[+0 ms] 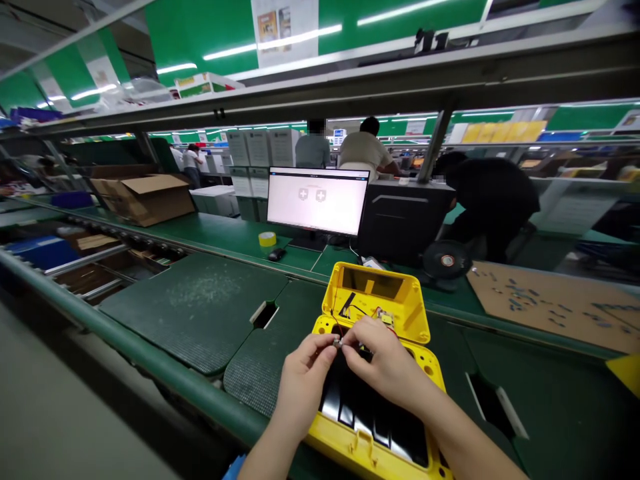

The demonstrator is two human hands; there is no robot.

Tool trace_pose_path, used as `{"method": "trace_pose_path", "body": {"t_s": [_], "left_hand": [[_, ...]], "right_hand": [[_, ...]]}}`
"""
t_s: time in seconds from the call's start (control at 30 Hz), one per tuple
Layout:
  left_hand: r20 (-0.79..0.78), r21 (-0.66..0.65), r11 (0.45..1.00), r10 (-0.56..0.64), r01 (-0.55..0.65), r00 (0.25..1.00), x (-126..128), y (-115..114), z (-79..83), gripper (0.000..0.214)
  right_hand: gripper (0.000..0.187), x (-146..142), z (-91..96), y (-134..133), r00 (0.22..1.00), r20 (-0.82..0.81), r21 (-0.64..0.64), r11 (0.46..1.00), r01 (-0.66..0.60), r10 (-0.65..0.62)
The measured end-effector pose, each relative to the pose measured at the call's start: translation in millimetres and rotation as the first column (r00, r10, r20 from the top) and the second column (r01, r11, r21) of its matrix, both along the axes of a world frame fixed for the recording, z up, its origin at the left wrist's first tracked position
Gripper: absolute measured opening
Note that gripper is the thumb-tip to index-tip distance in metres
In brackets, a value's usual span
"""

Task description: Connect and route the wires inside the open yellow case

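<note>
I am pinching a small metal part between the fingertips of my left hand and right hand, both equally near it, holding it just above the open yellow plastic case on the table, its long axis too small to tell

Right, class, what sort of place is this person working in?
Most likely a factory assembly line: a long green workbench, a roller conveyor alongside it, and an open yellow plastic case with wiring inside.
</note>
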State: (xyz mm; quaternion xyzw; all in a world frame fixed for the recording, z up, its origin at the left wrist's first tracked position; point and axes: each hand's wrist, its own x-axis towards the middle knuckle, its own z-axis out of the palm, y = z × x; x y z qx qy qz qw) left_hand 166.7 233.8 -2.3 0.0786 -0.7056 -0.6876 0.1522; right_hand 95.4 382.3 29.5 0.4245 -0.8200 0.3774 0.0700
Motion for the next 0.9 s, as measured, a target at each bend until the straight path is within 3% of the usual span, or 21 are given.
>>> {"method": "trace_pose_path", "body": {"t_s": [0.9], "left_hand": [[-0.056, -0.029, 1.000, 0.000, -0.001, 0.998, -2.4, 1.4, -3.3, 0.016]], "right_hand": [[0.012, -1.6, -0.4, -0.6, 0.999, 0.036, 0.012, 1.000, 0.010, -0.011]]}}
